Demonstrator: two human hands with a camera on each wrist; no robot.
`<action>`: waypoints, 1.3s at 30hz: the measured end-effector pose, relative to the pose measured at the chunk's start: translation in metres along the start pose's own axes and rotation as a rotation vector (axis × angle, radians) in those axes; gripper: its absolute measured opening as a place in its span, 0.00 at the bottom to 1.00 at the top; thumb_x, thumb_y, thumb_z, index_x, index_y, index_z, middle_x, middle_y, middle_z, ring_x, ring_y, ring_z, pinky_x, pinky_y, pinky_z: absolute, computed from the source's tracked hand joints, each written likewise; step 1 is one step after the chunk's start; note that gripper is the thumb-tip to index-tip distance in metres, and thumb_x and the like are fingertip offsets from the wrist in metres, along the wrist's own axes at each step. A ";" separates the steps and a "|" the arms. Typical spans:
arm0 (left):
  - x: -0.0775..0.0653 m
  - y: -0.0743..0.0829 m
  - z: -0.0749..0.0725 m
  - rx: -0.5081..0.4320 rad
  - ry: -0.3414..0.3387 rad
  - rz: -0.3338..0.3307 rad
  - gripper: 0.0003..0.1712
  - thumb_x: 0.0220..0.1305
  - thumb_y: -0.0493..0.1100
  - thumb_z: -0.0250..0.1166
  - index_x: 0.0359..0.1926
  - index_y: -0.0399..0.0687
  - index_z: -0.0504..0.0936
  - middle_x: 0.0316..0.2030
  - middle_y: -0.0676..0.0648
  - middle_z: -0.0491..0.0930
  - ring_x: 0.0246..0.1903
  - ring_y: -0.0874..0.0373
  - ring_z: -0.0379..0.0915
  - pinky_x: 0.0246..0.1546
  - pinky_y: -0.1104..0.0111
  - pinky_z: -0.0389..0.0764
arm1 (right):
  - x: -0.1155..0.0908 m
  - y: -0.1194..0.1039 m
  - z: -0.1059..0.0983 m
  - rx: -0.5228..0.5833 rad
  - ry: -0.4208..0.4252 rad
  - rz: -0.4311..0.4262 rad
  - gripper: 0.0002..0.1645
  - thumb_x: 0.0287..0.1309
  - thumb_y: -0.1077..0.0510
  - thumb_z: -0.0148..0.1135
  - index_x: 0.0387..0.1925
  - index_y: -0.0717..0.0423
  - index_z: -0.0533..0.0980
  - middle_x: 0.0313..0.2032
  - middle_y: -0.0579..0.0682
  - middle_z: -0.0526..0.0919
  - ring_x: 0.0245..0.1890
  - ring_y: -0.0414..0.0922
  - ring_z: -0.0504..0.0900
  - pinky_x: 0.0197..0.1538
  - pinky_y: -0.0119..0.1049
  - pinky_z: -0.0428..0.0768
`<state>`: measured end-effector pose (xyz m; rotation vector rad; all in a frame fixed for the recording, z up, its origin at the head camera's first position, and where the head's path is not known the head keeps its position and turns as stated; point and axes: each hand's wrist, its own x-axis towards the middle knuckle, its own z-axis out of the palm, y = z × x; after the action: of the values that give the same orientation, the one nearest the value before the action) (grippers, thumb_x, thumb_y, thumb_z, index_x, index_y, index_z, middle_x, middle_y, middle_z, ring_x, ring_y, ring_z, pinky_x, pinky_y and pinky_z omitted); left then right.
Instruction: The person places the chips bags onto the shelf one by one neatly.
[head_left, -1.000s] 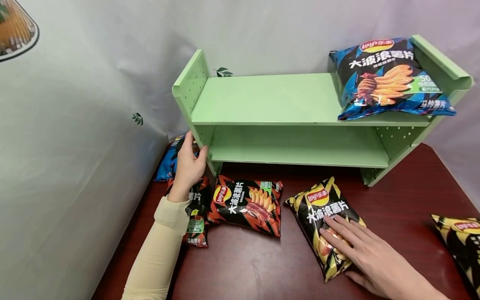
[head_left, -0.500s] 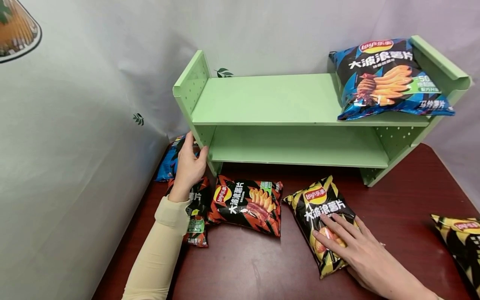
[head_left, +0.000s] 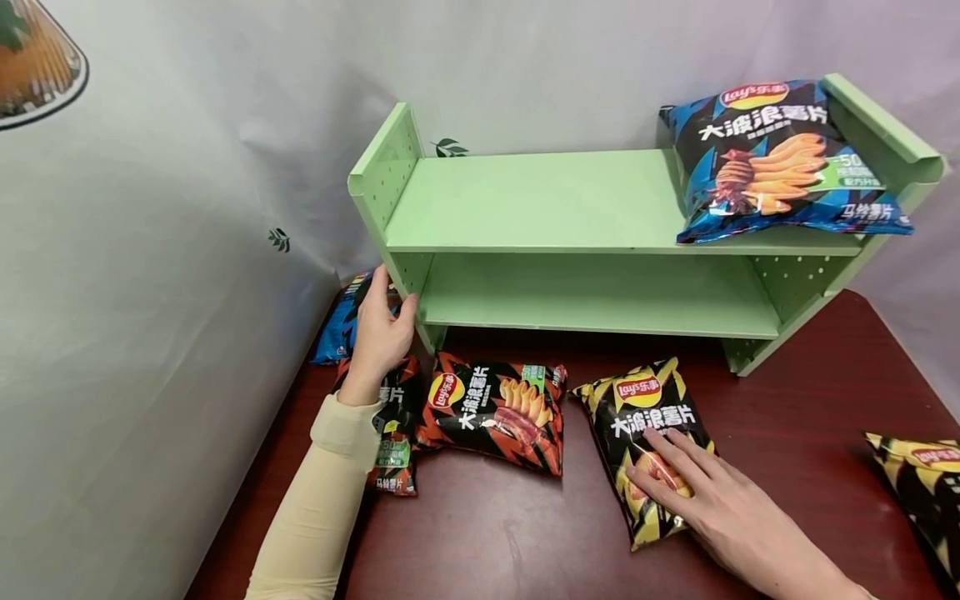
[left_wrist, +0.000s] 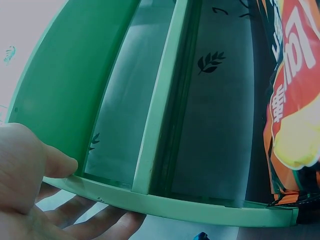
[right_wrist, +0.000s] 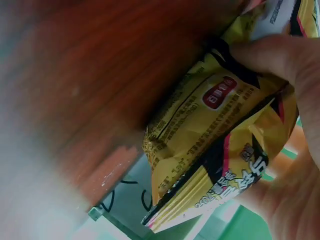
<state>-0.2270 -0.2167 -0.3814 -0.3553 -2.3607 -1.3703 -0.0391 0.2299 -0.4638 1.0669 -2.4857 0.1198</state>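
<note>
My left hand (head_left: 384, 329) grips the left side panel of the green shelf rack (head_left: 525, 200). In the left wrist view, its thumb is inside the panel edge (left_wrist: 200, 210) and the fingers lie outside. My right hand (head_left: 720, 500) holds a yellow-and-black bag of potato chips (head_left: 637, 425) on the table, its fingers spread over the front. In the right wrist view, the thumb presses the bag's yellow back (right_wrist: 195, 115). A red-and-black chip bag (head_left: 491, 412) lies between the hands; another red chip bag (head_left: 393, 442) is partly behind the left forearm.
On the rack's upper shelf, a blue chip bag (head_left: 780, 158) leans at the right end. Another blue bag (head_left: 341, 321) lies left of the rack, partly hidden by the left hand. A second yellow bag (head_left: 926, 483) sits at the table's right edge. A white curtain (head_left: 172, 250) hangs around the table.
My right thumb has gone from beside the bag to under its edge, out of the head view. The yellow bag has turned slightly and its lower end has shifted left. The left hand stays put.
</note>
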 end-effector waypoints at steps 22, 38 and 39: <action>-0.001 0.000 -0.001 0.012 -0.001 -0.003 0.34 0.77 0.38 0.57 0.79 0.59 0.61 0.72 0.42 0.69 0.59 0.38 0.79 0.49 0.43 0.86 | 0.013 0.002 -0.021 -0.055 0.111 -0.063 0.41 0.84 0.60 0.20 0.56 0.44 0.86 0.65 0.62 0.79 0.61 0.59 0.80 0.16 0.36 0.75; -0.003 0.002 -0.001 0.008 -0.004 -0.004 0.34 0.77 0.38 0.57 0.79 0.56 0.61 0.71 0.40 0.69 0.58 0.36 0.80 0.47 0.43 0.86 | 0.019 -0.002 -0.047 -0.029 0.152 -0.098 0.39 0.85 0.60 0.20 0.59 0.42 0.83 0.65 0.61 0.78 0.80 0.48 0.60 0.15 0.32 0.70; -0.003 0.002 -0.002 0.006 -0.005 -0.003 0.34 0.77 0.38 0.57 0.79 0.57 0.61 0.71 0.41 0.69 0.58 0.35 0.80 0.47 0.43 0.86 | 0.021 -0.003 -0.051 -0.017 0.162 -0.098 0.39 0.85 0.60 0.21 0.59 0.42 0.83 0.65 0.61 0.78 0.80 0.47 0.59 0.15 0.30 0.69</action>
<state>-0.2236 -0.2173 -0.3807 -0.3534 -2.3696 -1.3655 -0.0315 0.2264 -0.4089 1.1231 -2.2826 0.1492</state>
